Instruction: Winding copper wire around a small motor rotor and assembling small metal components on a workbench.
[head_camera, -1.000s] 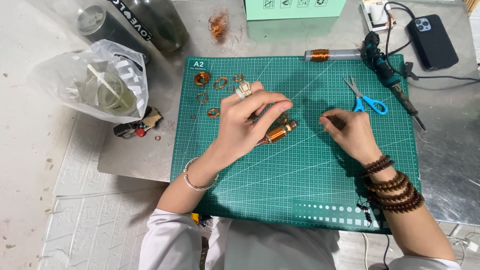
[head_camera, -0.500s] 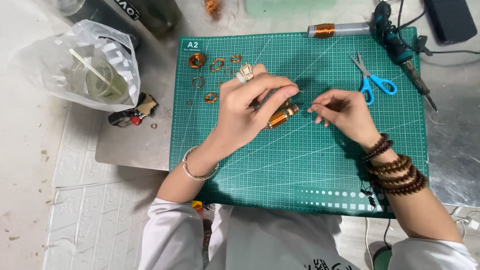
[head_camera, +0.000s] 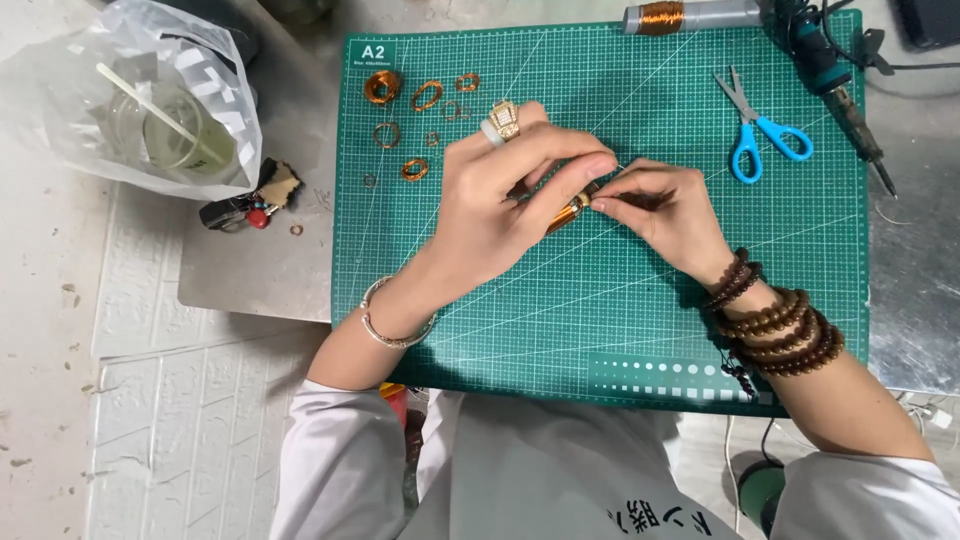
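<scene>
Left hand (head_camera: 500, 200) and right hand (head_camera: 660, 205) meet over the middle of the green cutting mat (head_camera: 600, 320), fingers closed on a small copper coil (head_camera: 572, 205). Loose copper rings (head_camera: 410, 110) lie near the mat's far left corner, blue scissors (head_camera: 760, 130) toward its far right.

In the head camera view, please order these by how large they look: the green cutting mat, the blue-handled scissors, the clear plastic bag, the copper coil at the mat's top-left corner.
1. Green cutting mat
2. Clear plastic bag
3. Blue-handled scissors
4. Copper coil
</scene>
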